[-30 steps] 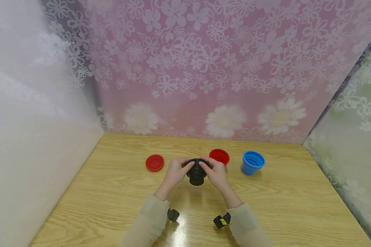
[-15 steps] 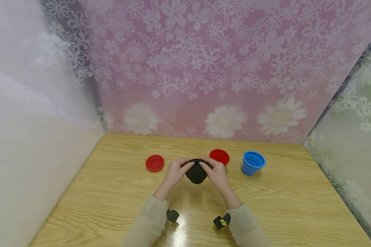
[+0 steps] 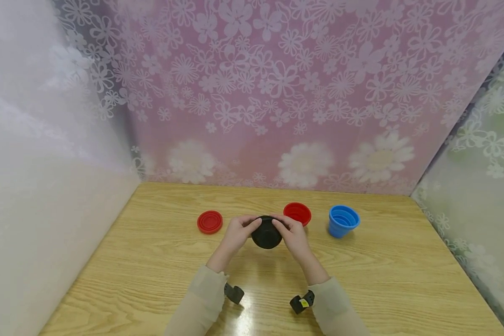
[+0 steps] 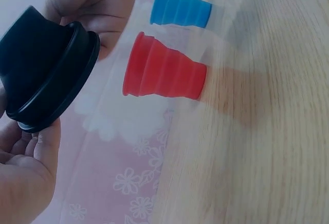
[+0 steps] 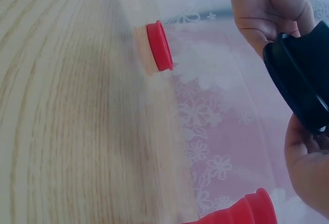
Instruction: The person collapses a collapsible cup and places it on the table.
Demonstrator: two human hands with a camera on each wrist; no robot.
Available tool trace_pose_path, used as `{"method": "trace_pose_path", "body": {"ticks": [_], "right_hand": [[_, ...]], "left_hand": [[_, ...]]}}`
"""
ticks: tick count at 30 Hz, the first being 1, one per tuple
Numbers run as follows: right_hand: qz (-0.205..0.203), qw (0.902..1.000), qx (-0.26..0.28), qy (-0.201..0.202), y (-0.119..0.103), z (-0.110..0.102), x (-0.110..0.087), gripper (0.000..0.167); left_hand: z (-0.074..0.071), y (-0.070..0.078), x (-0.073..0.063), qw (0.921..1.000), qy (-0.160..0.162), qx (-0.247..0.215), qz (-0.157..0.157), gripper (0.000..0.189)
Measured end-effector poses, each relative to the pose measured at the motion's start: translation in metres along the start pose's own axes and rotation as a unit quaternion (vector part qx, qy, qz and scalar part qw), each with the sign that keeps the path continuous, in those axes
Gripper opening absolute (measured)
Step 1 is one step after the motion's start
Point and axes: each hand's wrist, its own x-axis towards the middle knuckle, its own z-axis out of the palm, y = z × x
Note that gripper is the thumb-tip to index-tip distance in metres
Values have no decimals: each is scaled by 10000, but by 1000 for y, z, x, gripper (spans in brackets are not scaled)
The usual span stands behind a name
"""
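Observation:
Above the middle of the table, a black collapsible cup [image 3: 267, 233] is held between both hands. My left hand [image 3: 237, 234] grips its left rim, thumb on the near side. The right hand [image 3: 295, 236] grips the opposite side the same way. From the left wrist camera, the black cup [image 4: 43, 70] lies on its side with a wide rim and a short stepped wall, partly folded. Behind the right hand, an extended red collapsible cup [image 3: 297, 213] stands on the table, its near part covered by the fingers.
A blue collapsible cup [image 3: 343, 221] stands extended to the right. At the left lies a flat, folded red collapsible cup [image 3: 210, 222]. The wooden table [image 3: 151, 280] meets a pink flowered curtain [image 3: 243, 154] at the back, with pale fabric at both sides.
The black cup's narrow base, which stuck out toward me, has drawn in toward the rim, so the cup looks shorter and rounder. Both hands keep their grip nearly in place.

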Motion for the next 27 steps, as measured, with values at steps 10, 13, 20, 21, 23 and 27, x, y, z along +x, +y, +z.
{"method": "trace_pose_path", "body": {"ticks": [10, 13, 20, 21, 23, 27], "right_hand": [[820, 9880, 1305, -123, 9, 1, 3, 36], [870, 9812, 1714, -200, 9, 1, 3, 37], [424, 9770, 2011, -575, 4, -5, 7, 43], [349, 9776, 1980, -629, 4, -6, 8, 44], [260, 9790, 1899, -698, 3, -8, 9, 44], [288, 9832, 1649, -729, 2, -9, 9, 43]], "left_hand": [[1, -9, 1, 9917, 505, -1169, -197, 25], [2, -10, 1, 9908, 486, -1244, -219, 24], [-1, 0, 4, 9963, 200, -734, -391, 29], [-2, 2, 4, 9972, 118, -625, -385, 30], [-3, 5, 3, 9986, -56, -427, -302, 31], [-3, 8, 2, 9987, -370, -265, -213, 31]]}}
